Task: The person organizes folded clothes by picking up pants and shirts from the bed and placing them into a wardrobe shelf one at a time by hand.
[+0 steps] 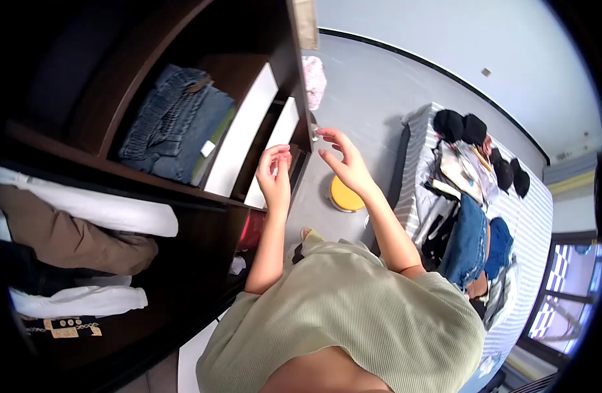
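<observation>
My left hand (273, 180) is raised in front of the wardrobe's white drawer fronts, its fingers loosely curled and apart from the thumb. I see nothing in it. To its right, my right hand (346, 164) hangs in the air with thumb and fingers spread, also bare. The upper drawer front (242, 131) and the lower drawer front (274, 147) lie nearest my left hand; a dark gap shows between them. Folded blue jeans (173, 128) are stacked on the shelf above the drawers. Whether my left fingertips touch the lower drawer front, I cannot tell.
Hanging white and brown garments (78, 226) fill the wardrobe's left section. A yellow round stool (346, 194) stands on the grey floor beyond my hands. On the right, a striped bed (533, 226) bears heaped clothes (468, 239) and several black caps or cups (449, 124).
</observation>
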Motion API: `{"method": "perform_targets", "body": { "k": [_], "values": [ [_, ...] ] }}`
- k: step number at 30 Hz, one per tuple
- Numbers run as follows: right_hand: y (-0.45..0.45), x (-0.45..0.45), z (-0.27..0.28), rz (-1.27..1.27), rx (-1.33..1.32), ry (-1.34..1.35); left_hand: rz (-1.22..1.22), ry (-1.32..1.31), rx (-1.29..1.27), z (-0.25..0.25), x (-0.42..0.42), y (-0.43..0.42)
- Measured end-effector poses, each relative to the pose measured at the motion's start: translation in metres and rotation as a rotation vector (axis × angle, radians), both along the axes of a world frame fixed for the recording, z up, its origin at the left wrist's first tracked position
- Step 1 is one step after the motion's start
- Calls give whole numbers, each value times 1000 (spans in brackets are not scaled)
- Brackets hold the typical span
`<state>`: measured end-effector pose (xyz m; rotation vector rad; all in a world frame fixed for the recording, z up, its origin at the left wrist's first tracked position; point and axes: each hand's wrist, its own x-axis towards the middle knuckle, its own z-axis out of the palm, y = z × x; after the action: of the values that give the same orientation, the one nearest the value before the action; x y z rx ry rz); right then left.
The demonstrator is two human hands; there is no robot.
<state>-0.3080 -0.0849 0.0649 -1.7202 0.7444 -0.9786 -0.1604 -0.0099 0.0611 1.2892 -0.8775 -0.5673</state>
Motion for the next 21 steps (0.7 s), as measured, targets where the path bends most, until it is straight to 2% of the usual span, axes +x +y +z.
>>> {"method": "perform_targets", "body": {
  "k": [5, 6, 7, 9, 15, 21],
  "values": [
    [29, -75, -9, -149, 11, 101, -171, 37, 31, -25, -58, -2],
    [35, -92, -10, -176, 9, 122, -190, 134, 87, -29, -74, 0],
    [40, -108, -14, -199, 18, 136, -227, 19, 83, -30, -87, 3],
    [53, -141, -25, -250, 39, 165, -303, -28, 109, -35, -115, 7],
    [104, -226, -40, -428, 46, 240, -541, -3, 171, -48, -197, 19],
    [162, -284, -43, -640, 106, 302, -784, -93, 161, -61, -266, 24]
  ]
}}
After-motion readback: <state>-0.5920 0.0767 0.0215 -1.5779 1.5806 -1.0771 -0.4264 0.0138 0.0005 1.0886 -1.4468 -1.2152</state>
